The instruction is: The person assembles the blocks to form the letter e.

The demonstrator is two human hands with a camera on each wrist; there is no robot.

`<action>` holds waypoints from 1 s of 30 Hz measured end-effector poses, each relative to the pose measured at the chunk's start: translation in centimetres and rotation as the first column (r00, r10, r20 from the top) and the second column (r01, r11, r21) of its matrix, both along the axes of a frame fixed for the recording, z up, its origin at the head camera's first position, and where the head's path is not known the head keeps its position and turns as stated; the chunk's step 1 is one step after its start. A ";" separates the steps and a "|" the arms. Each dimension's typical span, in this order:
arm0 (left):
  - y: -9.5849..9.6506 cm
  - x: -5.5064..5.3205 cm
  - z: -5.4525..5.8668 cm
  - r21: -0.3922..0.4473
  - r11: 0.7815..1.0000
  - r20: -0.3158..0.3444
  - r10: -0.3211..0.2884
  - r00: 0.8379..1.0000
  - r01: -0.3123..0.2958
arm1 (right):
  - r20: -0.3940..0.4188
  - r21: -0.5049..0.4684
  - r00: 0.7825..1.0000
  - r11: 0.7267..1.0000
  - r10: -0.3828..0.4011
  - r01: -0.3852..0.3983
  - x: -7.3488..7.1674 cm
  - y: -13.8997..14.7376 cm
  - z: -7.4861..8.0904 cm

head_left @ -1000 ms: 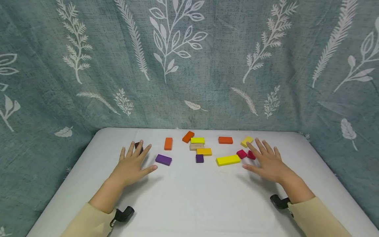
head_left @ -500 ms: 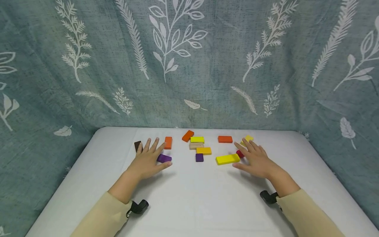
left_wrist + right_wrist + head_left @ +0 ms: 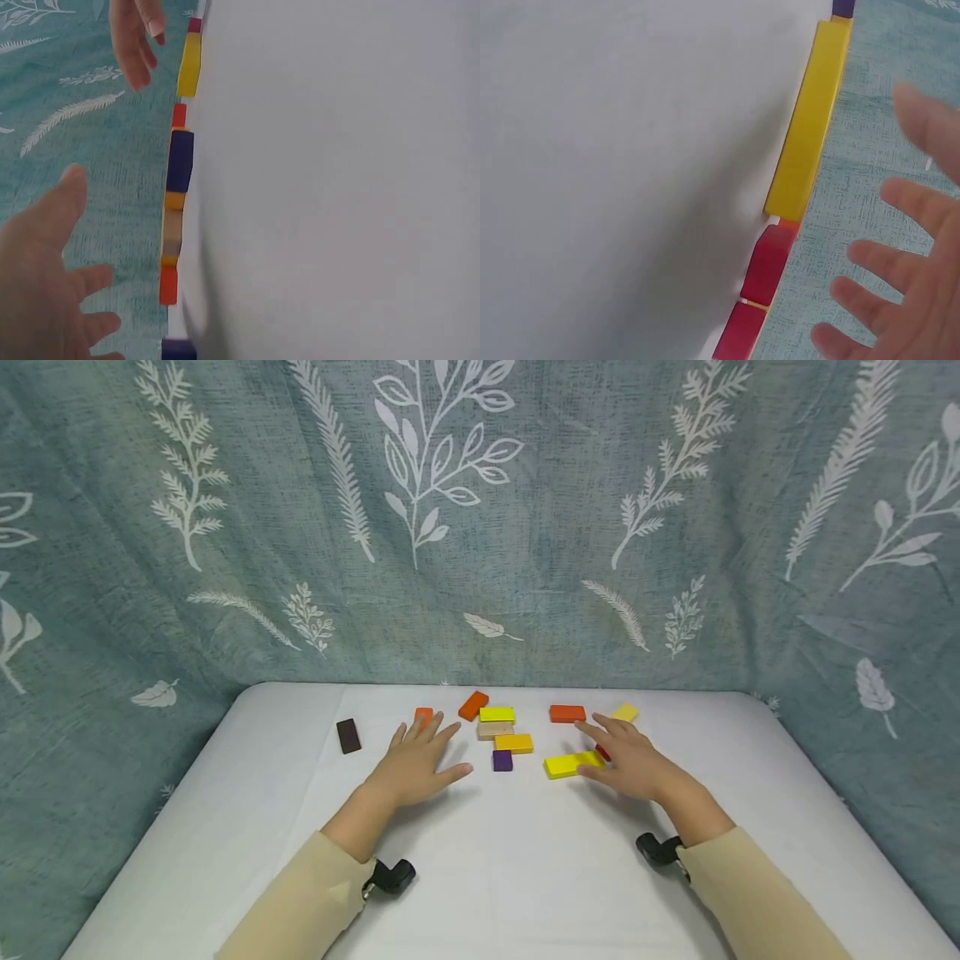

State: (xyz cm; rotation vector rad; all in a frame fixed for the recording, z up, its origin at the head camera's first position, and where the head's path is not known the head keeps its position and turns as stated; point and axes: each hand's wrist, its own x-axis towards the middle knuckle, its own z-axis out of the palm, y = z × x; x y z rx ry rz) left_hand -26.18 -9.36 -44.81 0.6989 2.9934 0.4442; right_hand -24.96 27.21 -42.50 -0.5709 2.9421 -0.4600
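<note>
My left hand (image 3: pixel 412 768) is held over the white table with fingers spread, holding nothing. Its fingers overlap an orange block (image 3: pixel 423 712) in the head view, and a purple block (image 3: pixel 179 350) shows low in the left wrist view. Fingers spread and nothing in its grasp, my right hand (image 3: pixel 630 763) hovers over the right side. It partly covers a long yellow block (image 3: pixel 562 767) and a pale yellow block (image 3: pixel 626 712). Two red blocks, one (image 3: pixel 768 264) above the other (image 3: pixel 739 331), appear in the right wrist view; the hand mostly hides them from the head view.
Between the hands lie a small dark purple block (image 3: pixel 502 761), an amber block (image 3: pixel 513 743), a beige block (image 3: pixel 492 732), a bright yellow block (image 3: pixel 497 715) and a tilted orange block (image 3: pixel 473 706). Another orange block (image 3: pixel 567 714) is farther right, a dark brown block (image 3: pixel 348 736) far left. A patterned curtain (image 3: pixel 480 527) hangs behind.
Both hands have moved inward, the left to the right and the right to the left, fingers still spread. The dark brown block is now uncovered; the purple block is hidden from the head view.
</note>
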 end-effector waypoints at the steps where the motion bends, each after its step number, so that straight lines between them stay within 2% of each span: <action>1: 0.4 -0.2 0.0 0.006 1.000 -0.005 -0.008 1.000 0.009 | -0.002 -0.010 1.000 1.000 0.004 -0.004 -0.1 -0.1 0.0; 7: 2.3 -1.1 -0.2 0.041 0.998 -0.029 -0.048 0.998 0.049 | -0.002 -0.061 1.000 0.998 0.031 -0.031 -0.8 -0.5 -0.2; 12: 3.9 -2.0 -0.2 0.103 0.993 -0.057 -0.051 0.997 0.057 | 0.016 -0.090 0.998 0.994 0.056 -0.055 -1.2 -0.6 -0.4; 16: 5.5 -2.6 -0.2 0.184 0.981 -0.050 -0.044 0.998 0.053 | 0.036 -0.100 0.998 0.994 0.054 -0.050 -1.6 -0.6 -0.4; 21: 7.1 -3.1 -0.8 0.256 0.964 -0.067 -0.050 0.996 0.065 | 0.068 -0.130 0.996 0.991 0.049 -0.040 -2.0 -0.7 -0.5; 24: 7.9 -3.3 -1.2 0.267 0.961 -0.081 -0.045 0.996 0.065 | 0.078 -0.144 0.996 0.989 0.049 -0.038 -2.2 -0.8 -0.7; 30: 9.4 -3.8 -1.9 0.236 0.971 -0.075 -0.016 0.997 0.034 | 0.078 -0.158 0.995 0.987 0.055 -0.042 -2.7 -0.9 -0.9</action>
